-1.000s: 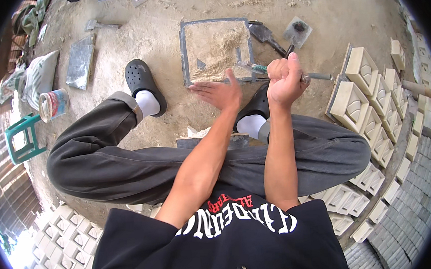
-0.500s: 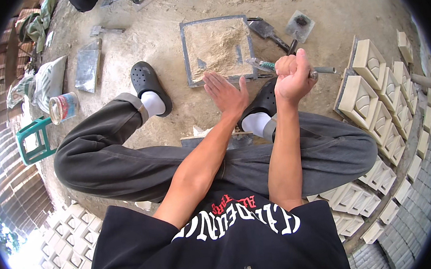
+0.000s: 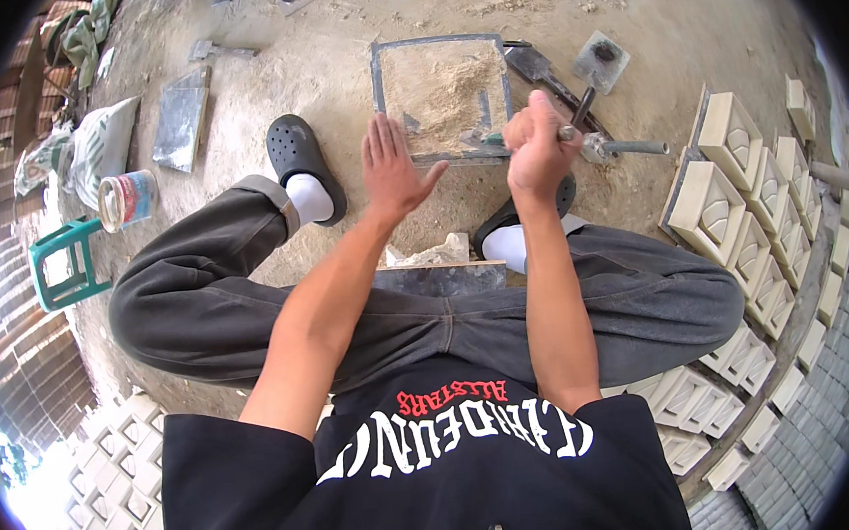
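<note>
Between my feet and beyond lies a square, dark-edged frame (image 3: 438, 40) filled with tan sandy powder (image 3: 446, 86). My left hand (image 3: 396, 173) is stretched flat, fingers extended and thumb apart, at the frame's near left corner. It holds nothing. At the near right corner, my right hand (image 3: 540, 149) is closed in a fist around the handle of what looks like a small trowel (image 3: 490, 137). Its blade points left over the powder's near edge; most of the handle is hidden in my fist.
Right of the frame lie a metal pipe (image 3: 638, 148), a dark flat tool (image 3: 529, 64) and a square plate (image 3: 602, 60). Patterned pale blocks (image 3: 725, 195) stand in rows at right. At left are a clear tub (image 3: 128, 200), a green stool (image 3: 65, 265) and a grey slab (image 3: 181, 119).
My left hand has moved left, from the frame's near edge to its near left corner. My right fist has shifted slightly left and nearer the frame, still gripping the trowel.
</note>
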`<state>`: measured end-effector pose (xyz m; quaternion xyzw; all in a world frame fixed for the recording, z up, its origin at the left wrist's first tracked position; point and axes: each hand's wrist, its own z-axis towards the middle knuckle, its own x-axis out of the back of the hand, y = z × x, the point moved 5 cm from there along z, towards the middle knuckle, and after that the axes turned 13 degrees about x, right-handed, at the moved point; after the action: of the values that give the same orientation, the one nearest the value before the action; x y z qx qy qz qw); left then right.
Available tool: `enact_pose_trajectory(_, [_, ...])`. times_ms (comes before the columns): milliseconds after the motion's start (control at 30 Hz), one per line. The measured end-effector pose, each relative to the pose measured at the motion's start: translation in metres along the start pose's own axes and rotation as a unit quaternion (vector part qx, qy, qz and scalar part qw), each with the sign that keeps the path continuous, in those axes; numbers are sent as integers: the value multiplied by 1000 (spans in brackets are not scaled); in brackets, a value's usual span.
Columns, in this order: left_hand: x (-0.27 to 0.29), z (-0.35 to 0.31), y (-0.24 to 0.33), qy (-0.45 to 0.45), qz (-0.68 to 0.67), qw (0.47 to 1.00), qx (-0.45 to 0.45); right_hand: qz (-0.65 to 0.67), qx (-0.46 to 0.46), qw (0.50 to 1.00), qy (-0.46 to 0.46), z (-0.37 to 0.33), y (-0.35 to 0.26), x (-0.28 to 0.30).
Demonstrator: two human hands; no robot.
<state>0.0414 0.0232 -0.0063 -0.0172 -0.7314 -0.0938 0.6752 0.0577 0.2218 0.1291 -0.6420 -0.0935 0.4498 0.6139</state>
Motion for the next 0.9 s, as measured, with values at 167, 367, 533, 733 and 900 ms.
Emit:
enact_pose_trajectory(167, [13, 0, -25, 6, -32, 999, 19, -2, -15, 996, -93, -17, 5, -30])
enact_pose_trajectory(367, [-37, -57, -2, 48, -448, 798, 400, -69, -30, 978, -193, -20, 35, -53])
enact_pose_trajectory(533, [-60, -35, 70, -53, -893, 51, 443, -81, -15, 977, -195, -30, 49, -48])
enact_pose_trajectory(733, [-16, -8, 69, -170, -890, -137, 401, -61, -19, 972, -226, -32, 30, -56])
enact_pose_trajectory(900, [-8, 1, 58, -173, -903, -144, 366, -92, -40, 967, -234, -32, 33, -65])
